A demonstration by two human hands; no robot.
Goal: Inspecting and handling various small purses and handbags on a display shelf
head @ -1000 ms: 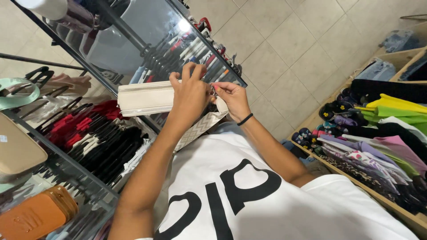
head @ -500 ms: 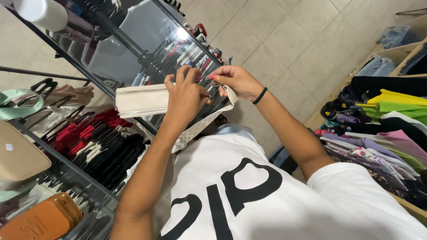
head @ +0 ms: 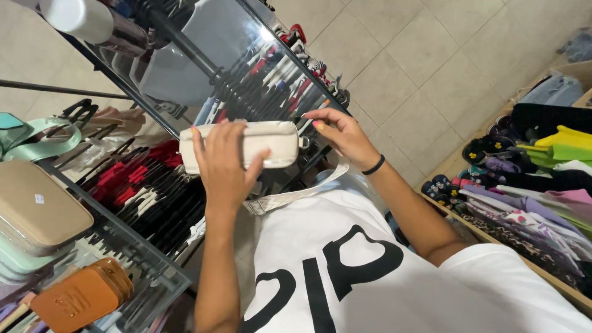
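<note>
At the far left, a beige box-shaped handbag [head: 37, 209] sits on a glass shelf [head: 145, 262], with a mint green bag strap [head: 43, 139] above it and a tan leather wallet [head: 83, 297] below it. Just beyond the shelf, rows of red and black items [head: 145, 194] hang on racks.

In the centre, the person's left hand [head: 223, 166] is wrapped around a small cream crossbody bag [head: 243, 145], fingers closed over its front and thumb along its underside. The bag is held level in the air, above the glass shelving and in front of the person's white shirt with large black letters [head: 345, 277]. Its pale woven strap [head: 296, 194] hangs down from the right end and loops back across the shirt.

The right hand [head: 339, 132], with a black band on the wrist, touches the bag's right end, fingertips pinched at the metal ring where the strap joins.

To the right lie beige floor tiles [head: 419, 68], then a wooden shelf [head: 493, 240] of folded colourful clothes [head: 536, 203].
</note>
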